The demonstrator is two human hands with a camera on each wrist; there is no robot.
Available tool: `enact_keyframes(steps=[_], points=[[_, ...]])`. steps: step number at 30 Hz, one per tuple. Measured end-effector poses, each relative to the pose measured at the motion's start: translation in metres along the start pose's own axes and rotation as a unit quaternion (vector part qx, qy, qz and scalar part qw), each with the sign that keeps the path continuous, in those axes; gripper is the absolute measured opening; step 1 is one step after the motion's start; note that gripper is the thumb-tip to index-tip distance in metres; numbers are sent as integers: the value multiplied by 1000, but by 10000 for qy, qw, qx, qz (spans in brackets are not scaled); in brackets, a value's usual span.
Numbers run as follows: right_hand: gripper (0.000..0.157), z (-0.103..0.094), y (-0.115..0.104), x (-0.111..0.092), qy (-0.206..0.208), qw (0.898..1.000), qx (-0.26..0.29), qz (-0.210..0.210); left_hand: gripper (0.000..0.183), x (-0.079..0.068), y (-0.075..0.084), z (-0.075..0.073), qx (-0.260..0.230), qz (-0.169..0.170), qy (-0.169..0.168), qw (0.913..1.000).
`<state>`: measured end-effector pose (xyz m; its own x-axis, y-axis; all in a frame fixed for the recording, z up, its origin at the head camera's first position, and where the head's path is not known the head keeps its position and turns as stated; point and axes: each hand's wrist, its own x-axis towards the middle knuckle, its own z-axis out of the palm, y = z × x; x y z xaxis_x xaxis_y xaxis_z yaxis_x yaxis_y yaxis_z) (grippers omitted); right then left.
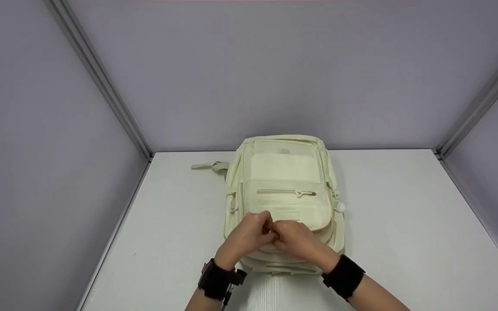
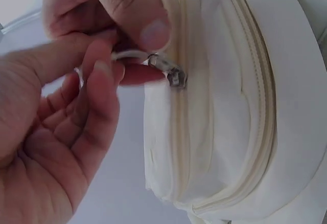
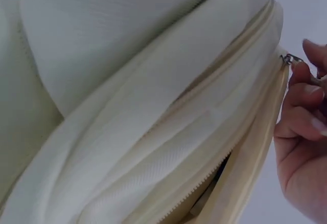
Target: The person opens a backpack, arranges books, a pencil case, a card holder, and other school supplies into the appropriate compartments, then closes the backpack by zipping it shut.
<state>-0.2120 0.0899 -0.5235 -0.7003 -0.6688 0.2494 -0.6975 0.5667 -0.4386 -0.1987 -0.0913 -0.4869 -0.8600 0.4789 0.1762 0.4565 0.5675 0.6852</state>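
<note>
A cream backpack (image 1: pixel 285 166) lies on the white table with its front up. Both hands meet at its near end, on a zipper there. In the left wrist view, my left hand (image 2: pixel 66 127) pinches the pale cord of a zipper pull (image 2: pixel 130 54). Just beside it, the thumb and a finger of my right hand (image 2: pixel 120 4) pinch the same pull close to its metal slider (image 2: pixel 176 76). A gap in the zipper (image 3: pixel 214 175) shows in the right wrist view, with something dark inside that I cannot make out. In the head view, the hands hide the pull.
A strap end (image 1: pixel 205 166) sticks out to the left of the backpack. Another zipper pull (image 1: pixel 305 194) lies on the front pocket. Grey panels (image 1: pixel 292 77) enclose the white table (image 1: pixel 400 207) at the back and both sides.
</note>
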Motion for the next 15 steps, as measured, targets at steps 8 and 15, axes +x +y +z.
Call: enact_keyframes(steps=[8,15], points=[[8,1,0,1,203,9989,432,11,15,-2,-3,-4,548,363,397,9971],[5,3,2,-1,539,9974,412,247,45,2,-24,4,1691,561,505,9827]])
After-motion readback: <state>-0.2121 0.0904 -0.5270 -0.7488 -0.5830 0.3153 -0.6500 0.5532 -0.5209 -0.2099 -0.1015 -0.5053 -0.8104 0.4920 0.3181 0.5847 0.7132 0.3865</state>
